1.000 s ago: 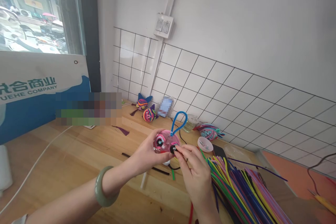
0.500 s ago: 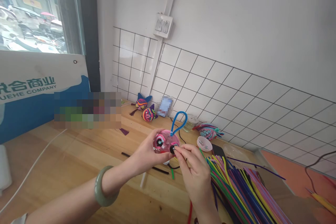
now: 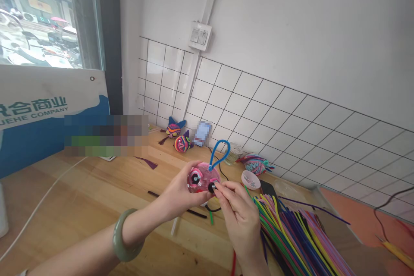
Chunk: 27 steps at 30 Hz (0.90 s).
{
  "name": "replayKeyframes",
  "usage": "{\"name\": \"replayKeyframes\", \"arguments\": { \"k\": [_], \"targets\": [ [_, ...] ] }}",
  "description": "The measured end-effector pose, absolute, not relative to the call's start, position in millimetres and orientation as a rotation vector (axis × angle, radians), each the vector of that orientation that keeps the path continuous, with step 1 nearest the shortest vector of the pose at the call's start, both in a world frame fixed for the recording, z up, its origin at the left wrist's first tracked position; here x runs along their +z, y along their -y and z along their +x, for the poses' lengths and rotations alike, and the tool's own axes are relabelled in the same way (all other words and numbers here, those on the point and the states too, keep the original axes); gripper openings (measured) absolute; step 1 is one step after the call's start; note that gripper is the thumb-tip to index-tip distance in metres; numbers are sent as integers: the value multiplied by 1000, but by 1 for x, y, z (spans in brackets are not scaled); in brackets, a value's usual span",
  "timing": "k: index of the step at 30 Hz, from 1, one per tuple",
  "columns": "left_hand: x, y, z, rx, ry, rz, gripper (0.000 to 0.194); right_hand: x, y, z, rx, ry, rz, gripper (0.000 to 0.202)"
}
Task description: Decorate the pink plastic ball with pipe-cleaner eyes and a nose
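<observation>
My left hand (image 3: 183, 187) is closed around the side of a round pink craft piece (image 3: 203, 172), holding it above the table. On its face sit a black disc with a shiny centre (image 3: 196, 178), ringed in pink and white, and a second black disc (image 3: 211, 187) at the right. A blue pipe cleaner loop (image 3: 220, 153) stands up from its top with one dark antenna-like bend. My right hand (image 3: 238, 207) pinches at the second disc with thumb and forefinger. Whether anything small lies between those fingertips is hidden.
Many coloured pipe cleaners (image 3: 300, 237) lie at the right. Behind them stand a small pink bowl (image 3: 251, 180), a glass jar (image 3: 233, 154) and a colourful wrapped craft (image 3: 255, 164). Two striped ornaments (image 3: 183, 142) and a blurred phone (image 3: 202, 133) are by the wire grid (image 3: 258, 108).
The view has shifted slightly. My left hand keeps its hold on the pink craft piece, and my right fingertips stay at the second black disc.
</observation>
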<state>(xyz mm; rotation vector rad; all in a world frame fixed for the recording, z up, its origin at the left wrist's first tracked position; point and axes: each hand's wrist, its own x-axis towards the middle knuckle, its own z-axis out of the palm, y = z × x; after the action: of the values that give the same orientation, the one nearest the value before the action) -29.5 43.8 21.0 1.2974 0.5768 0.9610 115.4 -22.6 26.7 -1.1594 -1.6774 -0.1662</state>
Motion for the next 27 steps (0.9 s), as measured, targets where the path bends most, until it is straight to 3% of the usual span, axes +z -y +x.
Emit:
{"name": "replayKeyframes", "arguments": {
  "k": [19, 22, 27],
  "targets": [
    [22, -50, -35, 963, -562, 1249, 67, 26, 23, 124, -159, 1559, -1265, 19],
    [25, -46, -35, 910, -530, 1157, 68, 23, 23, 122, -14, 1488, -1299, 24],
    [30, -40, -36, 829, -506, 1082, 69, 21, 24, 120, 540, 1328, -1293, 43]
  ]
}}
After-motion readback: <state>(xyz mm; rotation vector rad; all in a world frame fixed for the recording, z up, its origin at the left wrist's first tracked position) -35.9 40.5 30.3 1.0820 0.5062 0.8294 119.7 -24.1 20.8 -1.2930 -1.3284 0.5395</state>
